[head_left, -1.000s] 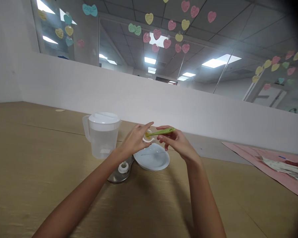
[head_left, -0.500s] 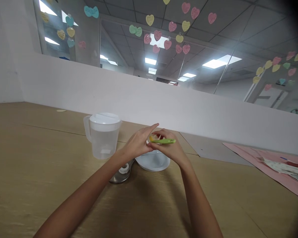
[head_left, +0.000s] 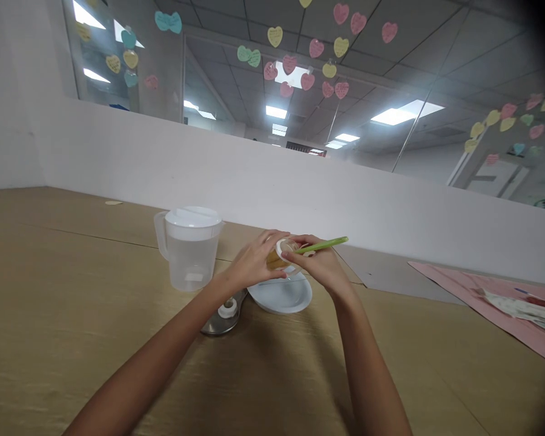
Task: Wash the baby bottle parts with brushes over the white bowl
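Note:
My left hand [head_left: 251, 265] is closed around a small clear jar [head_left: 279, 254] with yellowish contents, tipped on its side above a white bowl [head_left: 281, 295]. My right hand [head_left: 320, 266] pinches a thin green spoon [head_left: 322, 245] whose front end goes into the jar's mouth while its handle points right. Both hands meet just over the bowl. A clear plastic pitcher [head_left: 188, 247] with a white lid and some water stands to the left of my hands.
A metal lid [head_left: 218, 321] with a small white cap [head_left: 227, 309] on it lies on the wooden table [head_left: 72, 290] left of the bowl. A pink mat [head_left: 490, 303] with patterned cloth lies at the far right. A white partition wall [head_left: 300, 188] runs behind.
The jar has tipped further sideways in my left hand. The green spoon has swung from lying across my fingers to pointing into the jar's mouth, handle out to the right.

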`<act>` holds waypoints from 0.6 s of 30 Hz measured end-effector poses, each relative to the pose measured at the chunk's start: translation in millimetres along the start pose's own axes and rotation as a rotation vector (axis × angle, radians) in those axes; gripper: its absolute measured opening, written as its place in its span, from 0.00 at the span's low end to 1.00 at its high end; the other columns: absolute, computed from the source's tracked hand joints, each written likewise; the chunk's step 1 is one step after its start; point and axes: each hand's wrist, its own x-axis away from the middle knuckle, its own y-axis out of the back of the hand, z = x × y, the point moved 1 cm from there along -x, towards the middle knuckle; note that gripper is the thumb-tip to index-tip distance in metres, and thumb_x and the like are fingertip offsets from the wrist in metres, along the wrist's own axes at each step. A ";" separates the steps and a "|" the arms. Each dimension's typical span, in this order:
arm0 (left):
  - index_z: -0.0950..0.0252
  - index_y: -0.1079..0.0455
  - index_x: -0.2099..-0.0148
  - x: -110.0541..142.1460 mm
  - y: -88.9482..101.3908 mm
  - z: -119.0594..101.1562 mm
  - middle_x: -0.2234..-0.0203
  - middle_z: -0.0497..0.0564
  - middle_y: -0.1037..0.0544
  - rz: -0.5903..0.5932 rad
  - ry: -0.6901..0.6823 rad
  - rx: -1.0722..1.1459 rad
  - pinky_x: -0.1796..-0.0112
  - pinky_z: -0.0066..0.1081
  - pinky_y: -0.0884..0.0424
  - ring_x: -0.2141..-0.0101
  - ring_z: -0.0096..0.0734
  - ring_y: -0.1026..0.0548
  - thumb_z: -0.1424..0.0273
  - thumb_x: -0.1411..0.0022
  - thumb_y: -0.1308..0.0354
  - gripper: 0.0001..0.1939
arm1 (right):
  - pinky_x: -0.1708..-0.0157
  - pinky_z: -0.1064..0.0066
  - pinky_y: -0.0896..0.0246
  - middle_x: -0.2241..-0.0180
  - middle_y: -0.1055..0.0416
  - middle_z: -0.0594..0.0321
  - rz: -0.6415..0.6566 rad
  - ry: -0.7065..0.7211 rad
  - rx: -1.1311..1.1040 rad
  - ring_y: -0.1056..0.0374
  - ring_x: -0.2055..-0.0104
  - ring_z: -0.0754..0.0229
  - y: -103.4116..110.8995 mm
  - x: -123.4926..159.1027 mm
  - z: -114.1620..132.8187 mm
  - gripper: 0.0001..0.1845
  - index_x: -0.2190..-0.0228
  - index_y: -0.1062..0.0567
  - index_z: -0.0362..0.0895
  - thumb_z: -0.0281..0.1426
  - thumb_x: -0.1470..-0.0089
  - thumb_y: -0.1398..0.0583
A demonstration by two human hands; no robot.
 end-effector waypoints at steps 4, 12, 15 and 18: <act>0.59 0.47 0.44 0.6 -0.2 3.4 0.50 0.53 0.36 -0.008 -0.001 0.007 0.56 0.37 0.35 0.52 0.38 0.35 0.62 0.54 0.39 0.35 | 0.73 0.73 0.43 0.71 0.33 0.64 0.000 0.010 -0.004 0.37 0.71 0.63 1.5 -0.1 3.4 0.20 0.66 0.27 0.44 0.40 0.63 0.37; 0.60 0.46 0.45 1.9 3.5 -0.4 0.56 0.53 0.33 0.075 0.004 -0.185 0.63 0.35 0.33 0.59 0.39 0.32 0.62 0.50 0.43 0.30 | 0.86 0.76 0.56 0.88 0.45 0.69 -0.163 -0.038 -0.117 0.48 0.85 0.69 12.9 -0.2 6.1 0.25 0.76 0.29 0.42 0.52 0.55 0.46; 0.61 0.45 0.46 2.0 4.7 -4.4 0.59 0.54 0.32 0.101 -0.008 -0.255 0.65 0.35 0.33 0.62 0.38 0.31 0.61 0.49 0.44 0.28 | 0.88 0.77 0.58 0.88 0.43 0.69 -0.151 -0.054 -0.218 0.50 0.87 0.70 13.0 -0.5 6.1 0.24 0.78 0.30 0.42 0.51 0.56 0.44; 0.61 0.44 0.46 1.8 5.7 -4.7 0.60 0.54 0.33 0.093 -0.011 -0.301 0.65 0.35 0.34 0.63 0.39 0.31 0.63 0.49 0.44 0.28 | 0.89 0.78 0.59 0.89 0.42 0.69 -0.168 -0.038 -0.300 0.50 0.87 0.71 13.3 -0.8 6.5 0.23 0.79 0.31 0.41 0.50 0.56 0.44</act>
